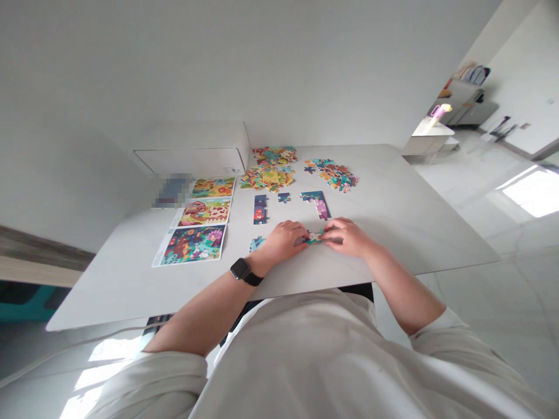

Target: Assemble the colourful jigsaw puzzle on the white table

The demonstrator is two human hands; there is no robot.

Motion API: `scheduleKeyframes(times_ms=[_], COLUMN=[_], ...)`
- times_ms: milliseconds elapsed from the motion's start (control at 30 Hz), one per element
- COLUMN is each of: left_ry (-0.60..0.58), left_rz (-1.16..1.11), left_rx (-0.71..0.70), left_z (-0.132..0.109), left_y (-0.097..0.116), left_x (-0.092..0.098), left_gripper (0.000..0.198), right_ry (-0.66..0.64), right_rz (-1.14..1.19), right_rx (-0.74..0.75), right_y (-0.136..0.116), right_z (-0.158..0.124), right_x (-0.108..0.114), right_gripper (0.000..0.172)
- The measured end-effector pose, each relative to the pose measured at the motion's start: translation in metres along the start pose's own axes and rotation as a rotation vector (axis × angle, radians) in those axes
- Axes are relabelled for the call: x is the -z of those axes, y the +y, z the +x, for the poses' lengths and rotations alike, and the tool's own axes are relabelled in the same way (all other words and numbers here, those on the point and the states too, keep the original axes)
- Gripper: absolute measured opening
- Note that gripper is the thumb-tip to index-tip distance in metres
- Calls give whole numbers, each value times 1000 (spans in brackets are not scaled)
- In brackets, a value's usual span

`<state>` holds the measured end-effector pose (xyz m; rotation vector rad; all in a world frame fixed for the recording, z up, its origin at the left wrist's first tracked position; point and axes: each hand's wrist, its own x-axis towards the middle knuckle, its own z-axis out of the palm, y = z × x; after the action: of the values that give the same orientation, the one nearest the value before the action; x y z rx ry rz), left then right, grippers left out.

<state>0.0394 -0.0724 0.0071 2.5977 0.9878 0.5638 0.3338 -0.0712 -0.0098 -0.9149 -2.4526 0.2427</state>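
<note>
Both hands at near counter (393,233) edge: left hand (285,240) and right hand (347,235) pinch narrowly on one teal puzzle section (314,236), flat between them. Progress judged early: a few joined strips only, namely dark strip (260,209), blue-pink strip (318,202), small fragment (257,242). Two loose-piece heaps (268,174) (332,173) remain unsorted. Reference sheets (196,230) lie left. White box (192,148), far edge; contents not visible.
</note>
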Motion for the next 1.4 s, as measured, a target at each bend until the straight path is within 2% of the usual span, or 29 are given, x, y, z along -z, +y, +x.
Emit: scheduleKeyframes(times_ms=[400,533,700,767,900,1100,1267,1400], left_ry=[-21,-33,-41,-68,-138,-203,-243,-256], left_rz=[18,2,14,21,37,62,105,120], left_rx=[-2,-18,59,80,82,138,210,212], left_z=[-3,-8,-25,-31,-36,-37,-40,-41], left_y=[-2,-7,-27,-36,-45,-39,-32,-28], left_x=[6,18,41,46,50,57,60,60], left_gripper=[21,26,50,48,32,30,47,39], right_ry=[6,-6,-9,-6,-12,-25,-32,-30], right_rz=[4,-3,-7,-1,15,8,-5,-7], right_rx=[21,32,41,48,62,67,76,83], right_y=[-5,-8,-9,-10,-11,-14,-17,-18], right_z=[4,7,8,8,10,10,11,12], right_x=[-4,-8,-10,-11,-13,-14,-17,-19], right_gripper=[26,26,27,27,28,31,27,26])
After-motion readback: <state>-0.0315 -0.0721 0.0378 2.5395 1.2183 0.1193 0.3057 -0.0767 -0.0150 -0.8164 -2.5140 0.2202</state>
